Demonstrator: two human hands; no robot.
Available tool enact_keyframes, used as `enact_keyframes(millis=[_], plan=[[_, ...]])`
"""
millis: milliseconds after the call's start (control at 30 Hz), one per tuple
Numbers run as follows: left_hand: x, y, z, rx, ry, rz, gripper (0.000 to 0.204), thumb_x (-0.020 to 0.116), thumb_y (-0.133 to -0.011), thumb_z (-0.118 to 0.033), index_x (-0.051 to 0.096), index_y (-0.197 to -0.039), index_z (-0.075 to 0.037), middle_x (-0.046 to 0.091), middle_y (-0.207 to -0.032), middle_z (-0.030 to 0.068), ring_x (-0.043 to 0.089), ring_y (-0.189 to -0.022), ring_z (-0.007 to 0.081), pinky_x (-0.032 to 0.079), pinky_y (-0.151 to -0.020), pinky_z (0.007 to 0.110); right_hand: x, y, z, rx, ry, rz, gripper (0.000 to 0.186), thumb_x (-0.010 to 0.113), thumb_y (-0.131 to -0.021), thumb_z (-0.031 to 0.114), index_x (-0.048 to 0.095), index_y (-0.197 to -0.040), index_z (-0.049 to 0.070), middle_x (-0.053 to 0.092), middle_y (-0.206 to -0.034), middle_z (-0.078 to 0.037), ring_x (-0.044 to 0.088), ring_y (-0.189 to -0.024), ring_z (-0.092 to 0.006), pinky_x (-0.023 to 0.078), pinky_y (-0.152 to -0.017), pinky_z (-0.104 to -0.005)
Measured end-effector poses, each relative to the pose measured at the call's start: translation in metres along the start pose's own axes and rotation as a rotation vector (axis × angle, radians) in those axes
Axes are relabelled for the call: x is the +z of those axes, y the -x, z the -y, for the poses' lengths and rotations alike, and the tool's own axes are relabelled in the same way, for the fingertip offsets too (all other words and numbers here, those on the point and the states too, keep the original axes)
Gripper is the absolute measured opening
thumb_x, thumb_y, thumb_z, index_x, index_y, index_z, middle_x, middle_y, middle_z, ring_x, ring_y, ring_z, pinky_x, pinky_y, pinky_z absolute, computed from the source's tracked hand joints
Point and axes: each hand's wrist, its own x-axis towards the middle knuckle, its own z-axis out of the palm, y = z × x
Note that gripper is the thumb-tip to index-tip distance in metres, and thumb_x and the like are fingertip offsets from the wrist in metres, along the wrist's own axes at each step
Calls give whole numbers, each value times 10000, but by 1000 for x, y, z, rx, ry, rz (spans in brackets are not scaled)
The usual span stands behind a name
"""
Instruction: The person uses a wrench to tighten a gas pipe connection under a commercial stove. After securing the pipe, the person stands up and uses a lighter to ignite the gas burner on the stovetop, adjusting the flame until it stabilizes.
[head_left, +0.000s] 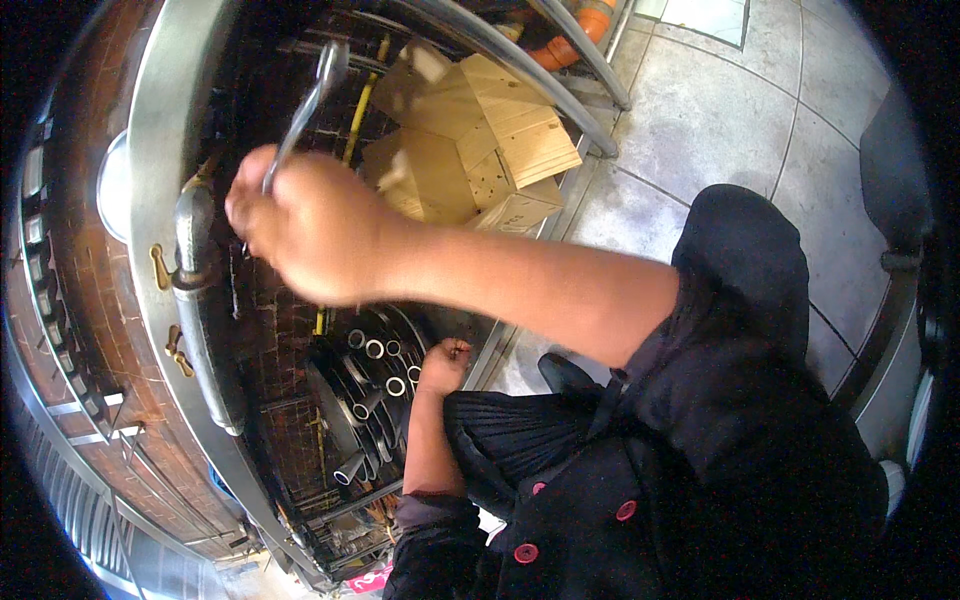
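Floor (690,110) tiled, tool (301,121) (silvery) juts from right hand (318,230).

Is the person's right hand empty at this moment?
No, the right hand is closed around a shiny metal tool.

The tool (302,118) is shiny silver. The box (500,110) is tan, flecked with dark specks. The jacket (590,500) is plain black, its buttons (626,511) pinkish red; the pleated cloth (510,430) is black too, lined with fine ridges. Silver rings (375,349) tip black handles (375,430). The taps (160,268) are brassy gold, the pipe (208,350) dull grey, the hose (585,35) orange, the rod (360,115) yellow. The floor (690,110) shows mottled grey squares with darker seams; the brickwork (120,330) is reddish brown.
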Motion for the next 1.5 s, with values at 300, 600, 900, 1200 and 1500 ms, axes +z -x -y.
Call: enact_keyframes(millis=[300,600,900,1200,1500], plan=[[4,-6,13,28,69,36,189,570,-817,-158,629,-925,-14,664,-805,148,640,-724,222,496,-673,313,-26,-11,-12,197,-155,100,214,452,-928,197,541,-838,24,544,-617,-51,549,-559,-128,436,-494,-275],[7,-11,23,6,36,20,219,558,-814,-161,638,-962,-21,668,-880,172,653,-825,260,502,-758,332,-15,13,15,-102,239,35,100,583,-815,102,548,-797,10,575,-628,-130,592,-570,-244,439,-523,-354],[1,-2,11,-9,64,17,214,563,-808,-163,635,-946,-16,668,-879,160,643,-818,245,492,-755,332,-1,19,17,-407,258,-114,95,599,-799,84,533,-791,17,560,-612,-126,578,-553,-280,426,-506,-370],[2,1,17,-4,80,-15,196,577,-809,-162,636,-922,-13,668,-871,154,643,-817,239,492,-753,321,7,23,13,-408,285,-212,114,576,-761,52,472,-723,25,516,-607,-172,540,-578,-385,426,-524,-482],[-2,2,4,-24,35,38,186,579,-795,-164,642,-914,-35,668,-870,157,651,-819,274,498,-746,341,7,29,21,-540,471,-66,120,590,-715,23,484,-769,7,503,-676,-140,529,-608,-332,444,-546,-409]])
